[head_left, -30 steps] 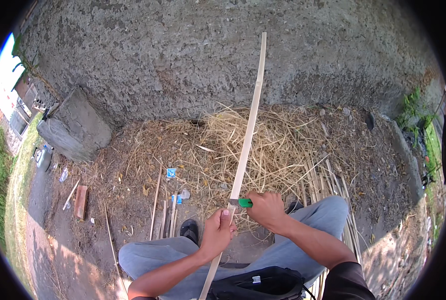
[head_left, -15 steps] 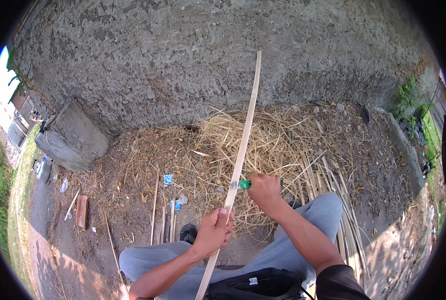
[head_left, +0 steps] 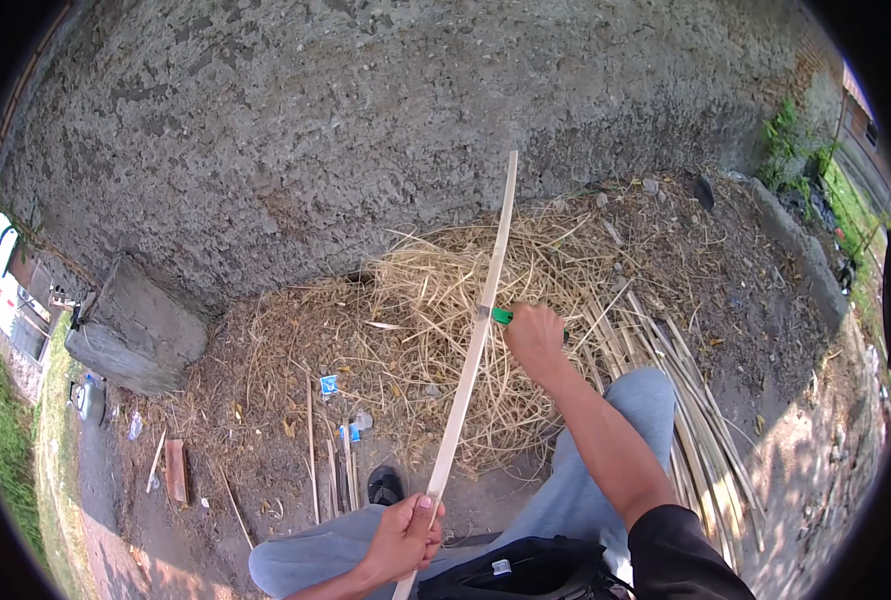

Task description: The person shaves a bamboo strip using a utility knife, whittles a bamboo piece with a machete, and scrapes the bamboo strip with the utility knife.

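A long pale bamboo strip (head_left: 463, 395) slants up from my lap toward the wall, bowed slightly. Low on it, my left hand (head_left: 406, 535) is closed around the strip, thumb on top. My right hand (head_left: 536, 342) grips a green-handled tool (head_left: 503, 316) whose small metal part lies against the strip above its middle. The exact kind of tool is hidden by the fingers. Behind and below the strip spreads a heap of thin curled shavings (head_left: 431, 285).
Loose bamboo strips (head_left: 701, 450) lie beside my right knee. A concrete block (head_left: 136, 335) stands at the left, against a rough grey wall (head_left: 366, 130). Blue packets (head_left: 329, 385) and a reddish-brown board (head_left: 176, 470) lie on the ground. A black bag (head_left: 526, 572) rests in my lap.
My right hand and the tool have moved farther up along the strip. My left hand has come lower and nearer to me, drawing the strip down with it. The view has shifted somewhat.
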### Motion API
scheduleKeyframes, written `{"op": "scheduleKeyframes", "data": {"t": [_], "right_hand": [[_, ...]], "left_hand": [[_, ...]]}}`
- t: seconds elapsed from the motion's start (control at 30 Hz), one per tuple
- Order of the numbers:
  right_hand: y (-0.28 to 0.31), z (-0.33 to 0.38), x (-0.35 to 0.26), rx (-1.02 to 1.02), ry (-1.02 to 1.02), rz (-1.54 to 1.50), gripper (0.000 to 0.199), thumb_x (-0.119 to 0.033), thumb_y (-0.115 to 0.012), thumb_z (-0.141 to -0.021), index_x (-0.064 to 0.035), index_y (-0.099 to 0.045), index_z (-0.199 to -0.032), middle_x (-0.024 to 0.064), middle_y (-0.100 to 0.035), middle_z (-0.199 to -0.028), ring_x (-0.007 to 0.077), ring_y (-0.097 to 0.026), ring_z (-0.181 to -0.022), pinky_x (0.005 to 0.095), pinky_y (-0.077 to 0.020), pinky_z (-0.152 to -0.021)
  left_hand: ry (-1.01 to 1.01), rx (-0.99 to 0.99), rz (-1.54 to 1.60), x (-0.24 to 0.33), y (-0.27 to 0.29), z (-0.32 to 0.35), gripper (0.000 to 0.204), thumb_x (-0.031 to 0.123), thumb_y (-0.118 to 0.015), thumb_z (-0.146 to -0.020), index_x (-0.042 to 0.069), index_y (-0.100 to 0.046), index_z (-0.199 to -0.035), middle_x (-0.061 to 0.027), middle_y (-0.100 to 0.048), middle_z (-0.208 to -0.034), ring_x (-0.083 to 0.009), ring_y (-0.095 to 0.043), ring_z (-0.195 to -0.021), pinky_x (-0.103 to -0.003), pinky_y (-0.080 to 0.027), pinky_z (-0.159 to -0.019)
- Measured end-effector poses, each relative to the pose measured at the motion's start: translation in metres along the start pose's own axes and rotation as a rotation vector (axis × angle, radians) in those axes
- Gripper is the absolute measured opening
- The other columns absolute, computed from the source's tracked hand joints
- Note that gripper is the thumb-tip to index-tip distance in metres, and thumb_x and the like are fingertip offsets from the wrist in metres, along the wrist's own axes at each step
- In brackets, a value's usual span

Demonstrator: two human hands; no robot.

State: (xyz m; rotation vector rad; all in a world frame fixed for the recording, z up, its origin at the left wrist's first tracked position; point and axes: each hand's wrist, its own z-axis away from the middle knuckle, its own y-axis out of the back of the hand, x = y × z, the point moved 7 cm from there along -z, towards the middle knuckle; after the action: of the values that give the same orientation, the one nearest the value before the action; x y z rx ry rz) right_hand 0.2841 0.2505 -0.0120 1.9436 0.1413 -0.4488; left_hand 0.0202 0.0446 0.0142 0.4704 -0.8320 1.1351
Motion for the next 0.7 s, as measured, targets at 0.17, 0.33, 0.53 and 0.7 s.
{"op": "scheduleKeyframes", "data": {"t": [0.17, 0.33, 0.53, 0.7], "right_hand": [[0.004, -0.005, 0.004, 0.005, 0.005, -0.016, 0.015, -0.010, -0.056, -0.079, -0.0040, -0.066, -0.071, 0.0207, -0.064, -0.066, 0.0369, -0.067, -0.065, 0.0485, -0.0517, -0.059], [-0.010, -0.013, 0.024, -0.039, -0.067, 0.008, 0.015, -0.011, -0.057, -0.080, -0.0042, -0.068, -0.074, 0.0199, -0.066, -0.069, 0.0362, -0.068, -0.067, 0.0476, -0.0531, -0.063], [-0.016, -0.014, 0.037, -0.117, -0.045, 0.058, 0.015, -0.013, -0.060, -0.081, -0.0035, -0.070, -0.078, 0.0201, -0.068, -0.079, 0.0361, -0.069, -0.075, 0.0457, -0.0541, -0.067], [-0.014, -0.017, 0.058, -0.105, -0.215, 0.051, 0.014, -0.011, -0.060, -0.082, -0.0026, -0.071, -0.080, 0.0197, -0.069, -0.083, 0.0362, -0.069, -0.080, 0.0455, -0.0548, -0.069]], "left_hand": [[-0.025, 0.145, -0.075, -0.011, 0.001, 0.037, 0.046, 0.054, -0.036, -0.101, 0.013, -0.049, -0.086, 0.0059, -0.033, -0.055, -0.0048, -0.034, -0.043, -0.021, -0.028, -0.038], [0.066, 0.165, -0.171, -0.028, 0.004, 0.070, 0.040, 0.047, -0.038, -0.102, 0.011, -0.050, -0.089, 0.0056, -0.039, -0.058, -0.0042, -0.035, -0.044, -0.022, -0.029, -0.038], [0.057, 0.288, -0.159, -0.077, 0.037, 0.093, 0.035, 0.042, -0.043, -0.102, 0.010, -0.052, -0.091, 0.0054, -0.040, -0.060, -0.0044, -0.038, -0.047, -0.021, -0.032, -0.042], [0.070, 0.198, 0.085, -0.094, 0.048, 0.106, 0.031, 0.037, -0.044, -0.103, 0.010, -0.053, -0.091, 0.0060, -0.040, -0.060, -0.0044, -0.039, -0.049, -0.020, -0.032, -0.044]]}}
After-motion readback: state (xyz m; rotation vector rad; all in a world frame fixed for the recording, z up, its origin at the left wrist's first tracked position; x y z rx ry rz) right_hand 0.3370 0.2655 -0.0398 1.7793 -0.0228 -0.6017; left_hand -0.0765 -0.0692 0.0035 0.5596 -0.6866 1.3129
